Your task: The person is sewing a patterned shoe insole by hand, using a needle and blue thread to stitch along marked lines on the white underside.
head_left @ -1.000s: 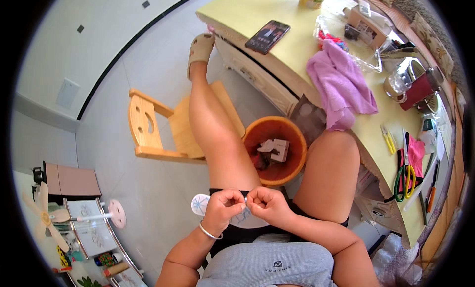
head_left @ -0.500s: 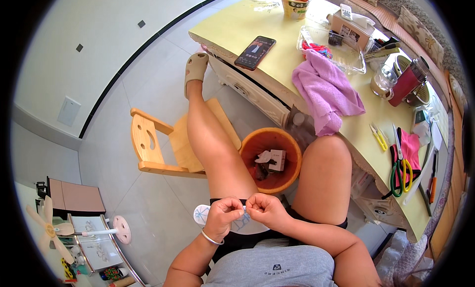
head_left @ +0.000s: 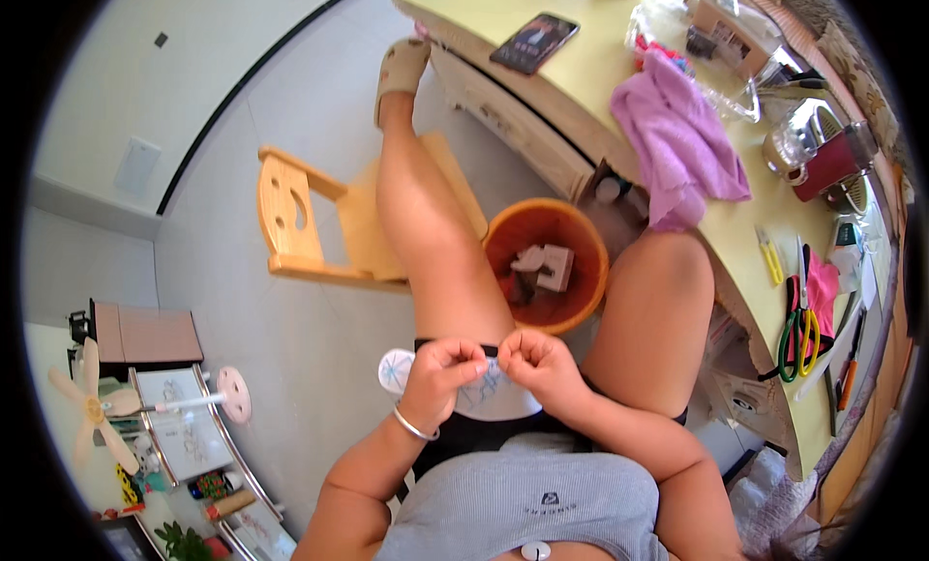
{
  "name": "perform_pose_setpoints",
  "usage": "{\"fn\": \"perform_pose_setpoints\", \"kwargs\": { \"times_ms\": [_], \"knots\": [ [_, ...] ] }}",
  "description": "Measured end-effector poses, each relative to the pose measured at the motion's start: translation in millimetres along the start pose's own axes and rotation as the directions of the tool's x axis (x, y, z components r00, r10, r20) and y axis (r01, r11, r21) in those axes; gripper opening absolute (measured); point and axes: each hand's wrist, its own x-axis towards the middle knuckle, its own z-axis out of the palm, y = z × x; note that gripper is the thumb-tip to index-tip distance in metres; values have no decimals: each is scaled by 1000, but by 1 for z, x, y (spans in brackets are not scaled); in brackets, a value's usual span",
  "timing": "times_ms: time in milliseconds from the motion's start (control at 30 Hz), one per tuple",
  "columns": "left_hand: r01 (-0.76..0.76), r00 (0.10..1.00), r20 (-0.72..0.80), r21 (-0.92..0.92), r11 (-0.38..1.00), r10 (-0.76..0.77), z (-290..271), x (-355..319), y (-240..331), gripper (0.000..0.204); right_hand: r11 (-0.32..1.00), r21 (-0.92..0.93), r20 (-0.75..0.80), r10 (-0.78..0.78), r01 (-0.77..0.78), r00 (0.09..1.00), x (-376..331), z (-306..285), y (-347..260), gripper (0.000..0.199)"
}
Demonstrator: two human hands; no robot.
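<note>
Over my lap lies a white insole-shaped piece (head_left: 503, 400) with blue lines drawn on it. Its narrower rounded end, also marked in blue, sticks out left of my wrist. My left hand (head_left: 445, 372) is closed in a pinch above it, thumb against the forefinger. Close beside it, my right hand (head_left: 537, 366) pinches in the same way, and the two sets of fingertips nearly meet. Whatever lies between the fingers is too small to make out. My hands cover part of the white piece.
An orange bin (head_left: 592, 300) with scraps stands between my knees, beside a small wooden chair (head_left: 290, 218). On the yellow table (head_left: 590, 87) lie a phone (head_left: 535, 43), a purple towel (head_left: 677, 155), green-and-yellow-handled scissors (head_left: 799, 339) and yellow snips (head_left: 770, 256). A fan (head_left: 94, 406) is at lower left.
My view has shifted, so table, bin and lap all sit differently in the picture. Both hands keep their pinch; a slightly wider gap shows between them.
</note>
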Motion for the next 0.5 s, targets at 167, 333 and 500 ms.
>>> {"fn": "perform_pose_setpoints", "kwargs": {
  "times_ms": [167, 333, 500],
  "knots": [
    [43, 998, 51, -50, 998, -41, -2, 1, 2, 9, 987, 141, 34, 76, -80, 997, -2, 1, -8, 4],
    [49, 997, 68, -52, 997, -45, 1, 1, 4, 8, 985, 138, 43, 102, -107, 994, -2, 2, -10, 4],
    [45, 996, 85, -40, 998, -41, 1, 0, 6, 7, 987, 102, 36, 121, -124, 992, -1, 3, -9, 4]
  ]
}}
